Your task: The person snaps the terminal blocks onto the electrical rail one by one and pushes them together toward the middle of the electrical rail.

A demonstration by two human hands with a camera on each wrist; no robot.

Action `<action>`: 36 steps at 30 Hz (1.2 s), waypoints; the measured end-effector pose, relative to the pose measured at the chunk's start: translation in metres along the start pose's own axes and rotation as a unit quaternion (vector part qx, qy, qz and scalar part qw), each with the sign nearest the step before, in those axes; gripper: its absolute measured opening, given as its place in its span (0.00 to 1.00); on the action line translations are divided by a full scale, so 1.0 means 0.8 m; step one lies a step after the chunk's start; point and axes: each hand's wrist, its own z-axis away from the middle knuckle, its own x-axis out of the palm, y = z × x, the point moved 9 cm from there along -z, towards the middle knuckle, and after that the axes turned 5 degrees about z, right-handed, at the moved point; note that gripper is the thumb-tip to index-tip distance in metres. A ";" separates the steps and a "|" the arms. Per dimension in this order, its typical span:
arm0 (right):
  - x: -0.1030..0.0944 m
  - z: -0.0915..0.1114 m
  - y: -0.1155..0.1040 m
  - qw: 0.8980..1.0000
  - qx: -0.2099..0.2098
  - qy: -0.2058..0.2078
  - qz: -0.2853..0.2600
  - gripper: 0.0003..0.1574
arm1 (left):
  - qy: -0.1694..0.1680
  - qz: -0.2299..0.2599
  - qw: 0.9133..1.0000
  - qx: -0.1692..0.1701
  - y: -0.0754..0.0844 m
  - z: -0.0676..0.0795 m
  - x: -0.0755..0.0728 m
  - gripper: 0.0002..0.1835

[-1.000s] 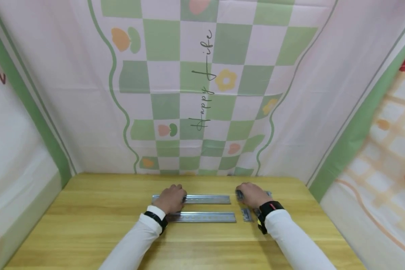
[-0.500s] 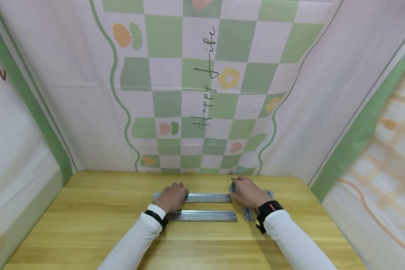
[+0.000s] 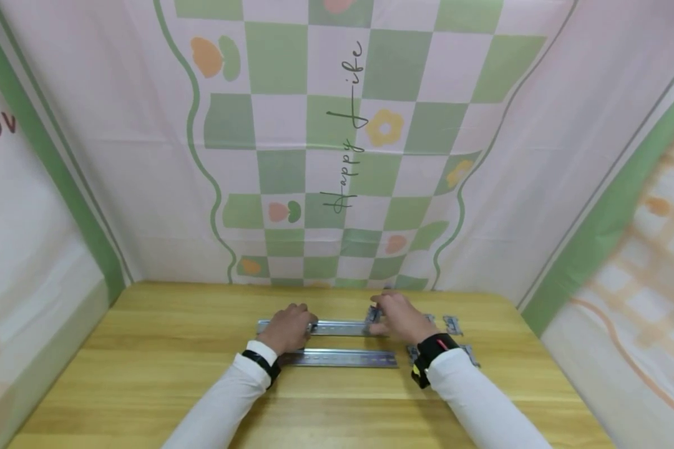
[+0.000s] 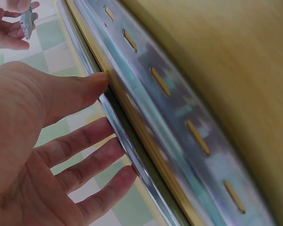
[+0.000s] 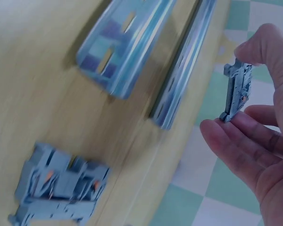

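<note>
Two slotted metal DIN rails lie parallel on the wooden table. My left hand (image 3: pixel 288 328) grips the far rail (image 3: pixel 342 328) near its left part; in the left wrist view thumb and fingertips meet its edge. Closer to me lies the near rail (image 3: pixel 348 358), partly behind my left wrist. My right hand (image 3: pixel 401 316) pinches a small grey terminal block (image 3: pixel 373 313) over the far rail's right end. The right wrist view shows this block (image 5: pixel 238 89) upright between thumb and fingers, with small orange marks on its face.
Several more grey terminal blocks lie at the right, one (image 3: pixel 452 325) beyond my right wrist and another (image 3: pixel 472 354) partly hidden by it. A loose block (image 5: pixel 61 183) shows large in the right wrist view. A checked curtain (image 3: pixel 337 174) hangs behind the table (image 3: pixel 174 374).
My right hand has picked up the terminal block and carried it left from the group of blocks to the far rail's right end. My left hand stays on the far rail.
</note>
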 end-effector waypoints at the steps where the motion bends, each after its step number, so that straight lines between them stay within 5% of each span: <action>1: 0.001 -0.001 -0.002 1.000 -0.003 -0.001 0.000 0.42 | -0.003 -0.003 1.000 -0.002 0.000 0.000 0.001 0.16; 9: 0.000 -0.003 -0.017 0.999 -0.027 -0.002 -0.020 0.32 | -0.003 -0.015 1.000 -0.003 -0.001 -0.003 0.004 0.15; 17: 0.003 -0.003 -0.026 0.998 -0.047 -0.010 -0.045 0.39 | -0.001 -0.019 1.000 -0.001 -0.001 -0.003 0.006 0.16; 36: 0.007 -0.007 -0.047 0.995 -0.056 -0.011 -0.082 0.33 | -0.012 -0.021 1.000 -0.014 -0.005 -0.004 0.008 0.17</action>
